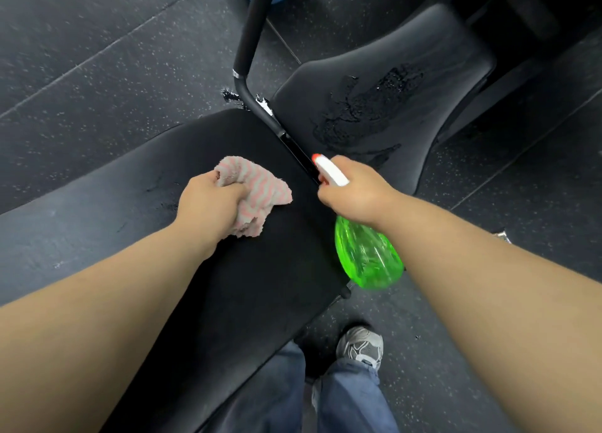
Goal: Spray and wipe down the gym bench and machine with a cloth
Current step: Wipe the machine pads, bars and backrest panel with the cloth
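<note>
A black padded gym bench fills the middle of the head view. Its long back pad (136, 204) runs to the lower left, and its seat pad (407, 51) lies at the upper right with a wet patch of spray (365, 110) on it. My left hand (208, 204) is shut on a crumpled pink and grey striped cloth (260, 191), which presses on the back pad near the gap between the pads. My right hand (355, 195) grips a green spray bottle (368, 257) by its white head, the red nozzle pointing at the seat pad.
A black metal handle bar (252, 32) rises from the gap between the pads toward the top. Dark speckled rubber floor tiles (97, 58) surround the bench. A dark machine frame (537, 9) sits at the top right. My legs in blue jeans and a grey shoe (361, 344) stand below.
</note>
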### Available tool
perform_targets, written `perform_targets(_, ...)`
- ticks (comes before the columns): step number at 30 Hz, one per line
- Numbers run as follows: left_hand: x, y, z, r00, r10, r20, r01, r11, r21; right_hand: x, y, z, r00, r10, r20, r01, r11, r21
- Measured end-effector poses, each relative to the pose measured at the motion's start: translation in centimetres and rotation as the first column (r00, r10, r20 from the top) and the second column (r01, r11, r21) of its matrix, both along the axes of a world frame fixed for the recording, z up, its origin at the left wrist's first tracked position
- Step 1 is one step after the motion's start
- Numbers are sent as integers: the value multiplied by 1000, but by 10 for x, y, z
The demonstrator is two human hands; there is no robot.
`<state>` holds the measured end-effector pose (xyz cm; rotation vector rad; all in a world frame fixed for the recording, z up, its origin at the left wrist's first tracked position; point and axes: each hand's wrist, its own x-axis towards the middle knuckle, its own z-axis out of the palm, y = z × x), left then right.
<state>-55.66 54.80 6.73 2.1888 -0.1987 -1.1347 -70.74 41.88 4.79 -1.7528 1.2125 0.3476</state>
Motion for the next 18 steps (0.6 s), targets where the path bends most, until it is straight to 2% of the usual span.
perform_targets(3, 4, 1, -7, 1000, 21, -2, -21, 1000, -15, 33, -2, -3, 994, 91, 59, -87, 994, -62)
perform_targets(7, 8, 2, -12, 999, 42, 4, -42, 998, -41, 46, 0, -16, 992, 80, -96, -79, 997, 16)
perform_targets(12, 1, 2, -12, 998, -14, 65, 16, 1000, -22, 3, -3, -27, 951, 157, -268, -148, 988, 54)
perform_targets(15, -6, 2, -13, 997, -64, 34, 65, 998, -16, -36, 4, -31, 916, 187, -355, -166, 982, 88)
perform_targets(18, -26, 4, -17, 974, -213, 82, 208, 976, 62, -80, 22, -34, 931, 89, -354, -47, 991, 126)
